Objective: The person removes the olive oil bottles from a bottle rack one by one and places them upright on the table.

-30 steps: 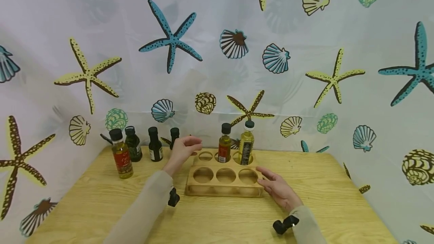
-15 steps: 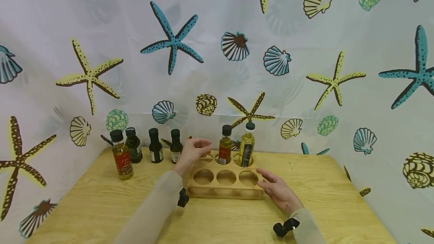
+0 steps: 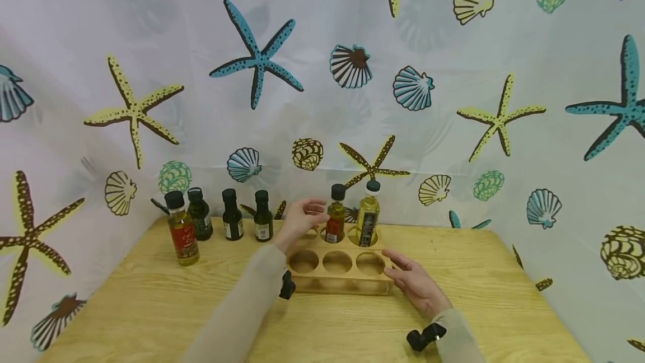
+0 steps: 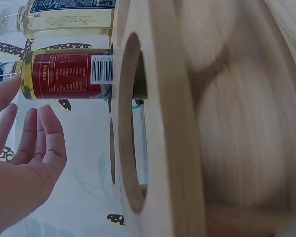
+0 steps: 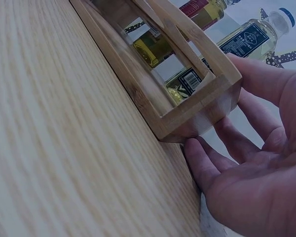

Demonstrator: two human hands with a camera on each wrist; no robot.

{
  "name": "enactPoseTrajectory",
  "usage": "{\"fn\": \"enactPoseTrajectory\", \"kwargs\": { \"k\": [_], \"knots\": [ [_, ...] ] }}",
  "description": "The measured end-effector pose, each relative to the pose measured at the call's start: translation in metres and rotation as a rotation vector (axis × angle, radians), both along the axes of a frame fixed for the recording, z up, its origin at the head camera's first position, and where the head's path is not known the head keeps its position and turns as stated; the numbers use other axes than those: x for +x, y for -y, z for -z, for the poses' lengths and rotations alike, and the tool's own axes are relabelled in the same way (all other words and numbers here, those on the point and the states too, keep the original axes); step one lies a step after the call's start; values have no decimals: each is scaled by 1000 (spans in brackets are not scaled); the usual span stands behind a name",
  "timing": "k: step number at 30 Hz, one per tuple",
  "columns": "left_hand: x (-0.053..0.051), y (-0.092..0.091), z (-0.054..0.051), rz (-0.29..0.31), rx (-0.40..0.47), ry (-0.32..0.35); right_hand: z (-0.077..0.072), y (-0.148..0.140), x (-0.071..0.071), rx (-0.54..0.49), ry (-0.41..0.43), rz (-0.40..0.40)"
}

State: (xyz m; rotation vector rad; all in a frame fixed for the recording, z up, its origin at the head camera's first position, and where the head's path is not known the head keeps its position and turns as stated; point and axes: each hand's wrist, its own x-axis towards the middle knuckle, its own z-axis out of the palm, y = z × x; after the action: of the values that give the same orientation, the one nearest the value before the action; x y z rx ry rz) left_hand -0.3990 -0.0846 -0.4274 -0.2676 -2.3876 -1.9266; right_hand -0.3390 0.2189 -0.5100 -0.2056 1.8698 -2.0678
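My left hand [image 3: 302, 220] is just left of a small red-labelled oil bottle [image 3: 335, 223], its fingers loosely spread. In the left wrist view one digit overlaps the bottle's neck; I cannot tell whether it touches. The bottle stands in the back row of a wooden two-tier bottle rack [image 3: 342, 285], in the middle hole. To its right, in the same row, is a dark-labelled bottle of yellow oil [image 3: 368, 214]. My right hand [image 3: 415, 284] holds the rack's right end between thumb and fingers. In the right wrist view its digits touch the end piece [image 5: 207, 116].
At the table's back left stand a red-labelled oil bottle [image 3: 182, 234], a dark green bottle [image 3: 200, 220] and two dark bottles, one [image 3: 232, 220] left of the other [image 3: 262, 220]. A curtain with starfish and shells hangs behind the wooden table [image 3: 453, 273].
My left hand has moved right, from beside the dark bottles across the rack's back left hole to the red-labelled bottle in the rack. My right hand stays at the rack's end.
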Motion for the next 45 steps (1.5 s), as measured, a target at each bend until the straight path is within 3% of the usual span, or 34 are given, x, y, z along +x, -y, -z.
{"fn": "enactPoseTrajectory", "kwargs": {
  "k": [12, 20, 27, 34, 45],
  "knots": [
    [-5, -16, 6, 53, 2, 12, 1, 0, 1, 13, 7, 6],
    [-5, -21, 9, 73, 36, 81, -2, 0, 1, 5, 5, 5],
    [-2, -23, 5, 101, 9, 87, 0, -1, 1, 8, 1, 19],
    [-8, -25, 14, 74, 27, 69, 1, -1, 0, 1, 13, 10],
    [-6, -28, 16, 46, 67, 66, 1, 0, 0, -5, 6, 22]
  ]
}}
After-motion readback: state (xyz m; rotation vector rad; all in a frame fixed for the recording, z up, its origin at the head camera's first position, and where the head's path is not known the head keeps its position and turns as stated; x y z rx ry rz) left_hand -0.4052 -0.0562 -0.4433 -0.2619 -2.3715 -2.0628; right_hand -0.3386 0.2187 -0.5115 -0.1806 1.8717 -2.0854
